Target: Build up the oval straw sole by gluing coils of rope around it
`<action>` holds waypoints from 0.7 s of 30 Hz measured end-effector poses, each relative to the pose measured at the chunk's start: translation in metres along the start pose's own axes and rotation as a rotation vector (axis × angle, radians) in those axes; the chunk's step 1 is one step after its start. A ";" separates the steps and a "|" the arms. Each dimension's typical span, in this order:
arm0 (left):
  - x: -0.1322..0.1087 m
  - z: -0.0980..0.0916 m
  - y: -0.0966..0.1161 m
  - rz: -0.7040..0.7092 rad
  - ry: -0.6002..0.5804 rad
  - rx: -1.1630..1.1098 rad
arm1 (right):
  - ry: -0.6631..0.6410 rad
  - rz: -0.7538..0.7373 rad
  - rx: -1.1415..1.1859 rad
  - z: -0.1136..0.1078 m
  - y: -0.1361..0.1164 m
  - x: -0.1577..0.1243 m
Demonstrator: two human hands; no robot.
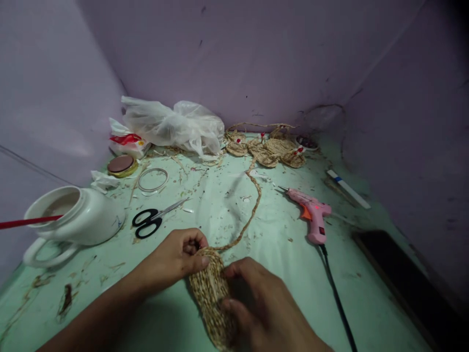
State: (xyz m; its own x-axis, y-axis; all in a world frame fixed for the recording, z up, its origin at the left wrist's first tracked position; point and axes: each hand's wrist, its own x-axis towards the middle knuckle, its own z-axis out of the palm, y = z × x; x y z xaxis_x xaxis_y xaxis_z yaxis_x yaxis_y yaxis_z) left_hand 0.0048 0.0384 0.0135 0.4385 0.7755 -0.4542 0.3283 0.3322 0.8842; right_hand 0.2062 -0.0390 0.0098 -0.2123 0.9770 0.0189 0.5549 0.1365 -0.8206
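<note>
Left hand (179,256) is curled tight, fingers folded in, thumb pressing down on the top rim of the braided straw oval (209,288). Right hand (266,310), a bit blurred, pinches the oval's right edge between thumb and forefinger. The oval lies flat on the green table (278,244), right between both sets of fingertips. Its loose braid (252,208) runs away beyond the left fingers. Black scissors (149,223) sit beyond the left knuckles, a pink glue gun (311,213) beyond the right fingers.
</note>
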 end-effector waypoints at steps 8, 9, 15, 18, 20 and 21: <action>0.004 -0.009 -0.013 0.010 -0.007 -0.312 | 0.380 0.738 -0.552 -0.122 0.060 0.014; 0.004 -0.010 -0.012 0.018 -0.012 -0.322 | 0.322 0.754 -0.543 -0.125 0.064 0.020; 0.002 -0.013 -0.010 0.025 -0.001 -0.385 | 0.283 0.767 -0.377 -0.115 0.077 0.056; 0.005 -0.017 -0.011 0.021 0.048 -0.453 | 0.322 0.762 -0.184 -0.116 0.084 0.059; 0.007 -0.020 -0.011 0.026 0.086 -0.487 | 0.336 0.701 -0.002 -0.115 0.085 0.053; 0.007 -0.021 -0.011 0.032 0.102 -0.496 | 0.338 0.658 0.090 -0.114 0.083 0.049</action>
State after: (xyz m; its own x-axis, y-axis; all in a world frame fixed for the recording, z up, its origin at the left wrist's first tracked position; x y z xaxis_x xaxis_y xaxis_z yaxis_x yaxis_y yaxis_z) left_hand -0.0131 0.0518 0.0026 0.3499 0.8296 -0.4352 -0.1318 0.5035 0.8539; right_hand 0.3333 0.0384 0.0078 0.4085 0.8511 -0.3299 0.4103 -0.4941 -0.7665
